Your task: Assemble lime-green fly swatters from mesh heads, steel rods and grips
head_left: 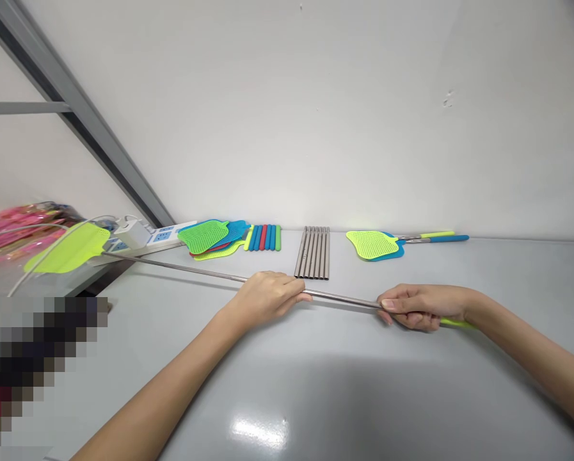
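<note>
Both hands hold one long fly swatter across the table, its telescopic metal rod drawn out. My left hand is closed round the middle of the rod. Farther right, my right hand grips it close to the yellow-green handle, most of which is hidden behind the hand and wrist. The swatter's yellow-green head reaches far left, in front of a power strip. Just beyond my left hand lies a row of several short metal tubes.
Loose swatter heads in green, blue, red and yellow lie by the wall, beside several coloured handles. Two swatters, yellow-green and blue, rest at right. A power strip with a charger and cables stands left, near pink bagged goods.
</note>
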{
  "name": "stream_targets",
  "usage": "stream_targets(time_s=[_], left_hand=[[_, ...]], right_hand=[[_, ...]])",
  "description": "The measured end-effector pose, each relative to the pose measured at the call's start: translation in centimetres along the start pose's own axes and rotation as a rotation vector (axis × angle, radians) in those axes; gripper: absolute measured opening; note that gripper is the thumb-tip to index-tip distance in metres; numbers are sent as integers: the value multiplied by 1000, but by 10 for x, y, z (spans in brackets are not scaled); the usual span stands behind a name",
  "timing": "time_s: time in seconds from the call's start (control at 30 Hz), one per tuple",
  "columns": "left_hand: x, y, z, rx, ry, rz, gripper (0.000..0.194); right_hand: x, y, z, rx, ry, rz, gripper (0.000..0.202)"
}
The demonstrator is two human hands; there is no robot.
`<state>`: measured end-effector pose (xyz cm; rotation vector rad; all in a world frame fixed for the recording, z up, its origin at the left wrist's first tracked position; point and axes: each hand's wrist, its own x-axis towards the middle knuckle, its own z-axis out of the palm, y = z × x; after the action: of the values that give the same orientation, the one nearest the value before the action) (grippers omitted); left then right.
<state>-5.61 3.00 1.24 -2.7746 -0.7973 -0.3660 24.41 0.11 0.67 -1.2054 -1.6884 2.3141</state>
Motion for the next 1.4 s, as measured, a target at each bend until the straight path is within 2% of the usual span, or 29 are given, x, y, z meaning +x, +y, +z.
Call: stream_targets(time_s=[0.23,0.5,0.9,1.13,1.4], left_hand=[[-1,-1,-1,17,-23,-19,38],[0,-1,-3,36,18,3,38],[0,-2,-5,66,10,12,36],[-3,-11,-6,62,56,-74,35],[-4,-7,-2,21,4,-152,33]], right_hand=[[-1,0,0,-2,-4,-4,31],[-2,1,-4,8,-12,-9,33],[-1,2,-8,27,-10,4,32],[-4,8,-20,92,1,-1,34],[-3,8,-14,96,39,-31,34]])
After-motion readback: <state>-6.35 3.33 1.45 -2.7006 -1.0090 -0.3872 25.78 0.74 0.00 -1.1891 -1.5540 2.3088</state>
